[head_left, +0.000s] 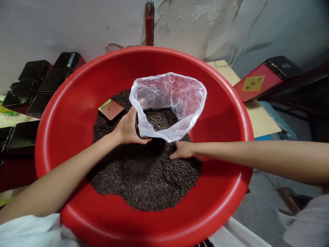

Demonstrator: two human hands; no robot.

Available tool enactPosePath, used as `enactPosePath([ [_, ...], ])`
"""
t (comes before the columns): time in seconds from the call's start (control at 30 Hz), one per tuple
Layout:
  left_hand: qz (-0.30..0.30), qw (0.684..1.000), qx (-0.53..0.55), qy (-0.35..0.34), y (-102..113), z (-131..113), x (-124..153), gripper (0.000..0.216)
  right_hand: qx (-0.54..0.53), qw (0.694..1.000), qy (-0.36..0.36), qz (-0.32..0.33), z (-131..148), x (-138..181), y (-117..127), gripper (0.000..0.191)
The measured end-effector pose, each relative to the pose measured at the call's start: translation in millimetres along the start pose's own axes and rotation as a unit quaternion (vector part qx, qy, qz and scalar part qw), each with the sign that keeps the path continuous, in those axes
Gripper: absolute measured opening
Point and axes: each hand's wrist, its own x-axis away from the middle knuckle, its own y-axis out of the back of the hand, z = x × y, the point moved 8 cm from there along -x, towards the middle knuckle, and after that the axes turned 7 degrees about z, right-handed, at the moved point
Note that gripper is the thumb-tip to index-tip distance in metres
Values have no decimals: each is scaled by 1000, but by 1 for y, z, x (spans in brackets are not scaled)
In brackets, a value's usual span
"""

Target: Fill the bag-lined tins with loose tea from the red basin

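Note:
A big red plastic basin [77,85] fills the view, with a heap of dark loose tea leaves [144,178] in its bottom. A clear plastic bag [169,99] stands open-mouthed on the heap, some leaves inside it. My left hand [127,128] grips the bag's near left rim. My right hand [182,150] rests on the leaves just below the bag's near right edge, fingers together and pressed into the heap. A small flat red and gold tin lid [111,109] lies on the leaves left of the bag.
Several black glossy tins [38,82] are stacked at the left beyond the basin. A red box with a yellow label [257,84] and a flat cardboard sheet [259,116] lie at the right. A peeling grey wall [77,24] stands behind.

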Motion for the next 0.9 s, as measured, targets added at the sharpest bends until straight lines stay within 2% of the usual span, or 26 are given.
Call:
enactPosePath([
  [0.07, 0, 1000, -8, 8, 0, 1, -2, 116, -31, 999, 2, 16, 4, 8, -3, 39],
  [0.17, 20, 1000, -4, -4, -1, 0, -4, 119, -91, 994, 61, 0, 23, 27, 5, 44],
  [0.27, 34, 999, -7, -23, -1, -2, -5, 122, -136, 984, 111, 38, 44, 52, 7, 30],
  [0.43, 28, 997, -47, -46, 2, -5, -8, 125, -194, 968, 118, 107, 70, 90, -1, 22],
  [0.57, 24, 996, -62, -52, 2, -8, -9, 120, -185, 962, 117, 165, 90, 117, -8, 21],
  [0.63, 18, 996, -70, -49, 2, -7, -9, 118, -177, 963, 118, 168, 99, 131, -5, 21],
  [0.77, 5, 997, -73, -35, 2, -3, -8, 113, -160, 971, 143, 108, 117, 155, 18, 20],
  [0.83, 0, 997, -67, -31, 2, -2, -9, 108, -168, 969, 177, 46, 128, 163, 39, 15],
  [0.9, 3, 998, -64, -26, 2, -3, -9, 101, -150, 966, 203, -52, 137, 169, 66, 6],
])
